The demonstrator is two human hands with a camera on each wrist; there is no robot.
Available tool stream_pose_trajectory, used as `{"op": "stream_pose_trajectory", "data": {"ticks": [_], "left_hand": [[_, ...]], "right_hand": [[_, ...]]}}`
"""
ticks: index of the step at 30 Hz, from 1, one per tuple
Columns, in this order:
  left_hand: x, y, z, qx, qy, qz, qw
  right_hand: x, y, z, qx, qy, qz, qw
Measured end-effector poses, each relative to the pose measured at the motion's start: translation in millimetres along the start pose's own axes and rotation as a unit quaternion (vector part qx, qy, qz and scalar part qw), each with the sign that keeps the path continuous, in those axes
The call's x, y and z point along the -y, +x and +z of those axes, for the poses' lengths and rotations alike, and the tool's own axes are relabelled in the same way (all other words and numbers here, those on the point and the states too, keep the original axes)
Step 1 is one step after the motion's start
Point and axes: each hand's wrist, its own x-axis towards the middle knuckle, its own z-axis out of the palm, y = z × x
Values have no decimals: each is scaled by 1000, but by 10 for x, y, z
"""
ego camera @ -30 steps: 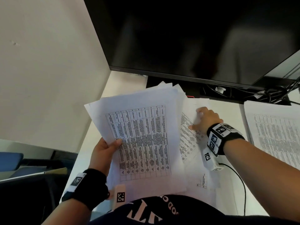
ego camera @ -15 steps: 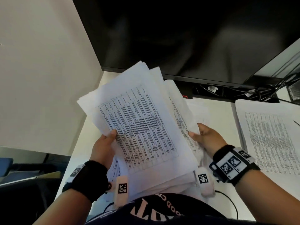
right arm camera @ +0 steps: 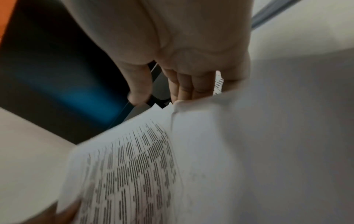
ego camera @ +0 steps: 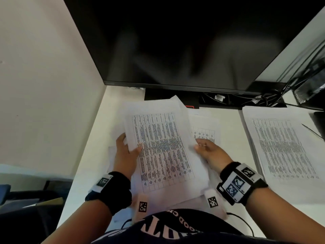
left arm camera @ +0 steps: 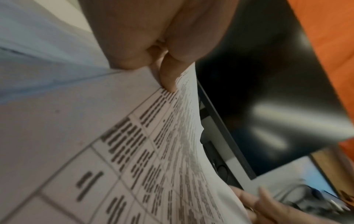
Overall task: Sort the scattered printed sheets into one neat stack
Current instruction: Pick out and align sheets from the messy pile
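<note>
A loose bundle of printed sheets (ego camera: 161, 150) with a table on the top page is held between both hands above the white desk (ego camera: 98, 141). My left hand (ego camera: 126, 152) grips its left edge, thumb on the top page; the left wrist view shows a fingertip (left arm camera: 168, 78) pressed on the sheets (left arm camera: 114, 151). My right hand (ego camera: 209, 152) holds the right edge, fingers (right arm camera: 184, 87) tucked behind the sheets (right arm camera: 153, 166). The sheet edges are fanned and uneven. More printed sheets (ego camera: 205, 127) lie on the desk beneath and to the right.
A separate pile of printed sheets (ego camera: 284, 152) lies on the desk at the right. A large dark monitor (ego camera: 175, 41) stands close behind the bundle, with cables (ego camera: 263, 97) at its base. A wall (ego camera: 44, 85) borders the desk's left side.
My right hand left the sheet on the desk and took the bundle's right edge. The bundle swung from tilted left to nearly straight and came lower.
</note>
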Motion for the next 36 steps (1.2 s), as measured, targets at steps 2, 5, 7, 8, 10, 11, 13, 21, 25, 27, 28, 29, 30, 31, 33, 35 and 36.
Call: {"op": "stream_pose_trajectory", "data": {"ticks": [2, 5, 7, 8, 10, 11, 13, 21, 25, 27, 28, 29, 30, 31, 33, 35, 36], "left_hand": [[-121, -46, 8, 15, -11, 55, 998], [-414, -144, -4, 12, -35, 135, 990], [-639, -216, -17, 3, -58, 207, 977], [-751, -256, -21, -4, -67, 240, 968], [-926, -342, -23, -8, -87, 288, 954], [-984, -384, -14, -6, -98, 301, 948], [-1051, -472, 23, 2, -102, 324, 940], [-1002, -654, 279, -6, -95, 306, 947], [-1055, -692, 286, -72, -113, 324, 936], [-1025, -683, 276, -96, -113, 323, 935], [-999, -687, 277, -95, -109, 316, 938], [-965, -684, 281, -89, -103, 306, 942], [-937, -688, 289, -78, -98, 297, 947], [-913, -687, 300, -66, -95, 289, 950], [-887, -684, 317, -50, -88, 284, 953], [-898, -684, 343, -42, -84, 285, 954], [-916, -688, 356, -42, -80, 285, 954]], "right_hand": [[82, 20, -25, -5, -30, -29, 999], [281, -37, -70, -44, -18, -69, 997], [443, -148, -155, -96, 7, -127, 987], [526, -218, -190, -121, 28, -166, 978], [627, -340, -244, -154, 66, -227, 959], [645, -392, -260, -157, 84, -248, 952], [635, -470, -264, -151, 106, -278, 943], [701, -561, -173, -203, 141, -313, 917], [719, -647, -170, -216, 160, -352, 897], [672, -662, -192, -220, 166, -362, 891], [651, -667, -210, -226, 167, -363, 889], [650, -674, -226, -231, 166, -366, 886], [668, -691, -244, -232, 167, -372, 883], [697, -705, -264, -230, 165, -378, 881], [781, -724, -307, -235, 155, -392, 876], [893, -754, -346, -246, 155, -415, 862], [943, -775, -356, -252, 151, -432, 853]]}}
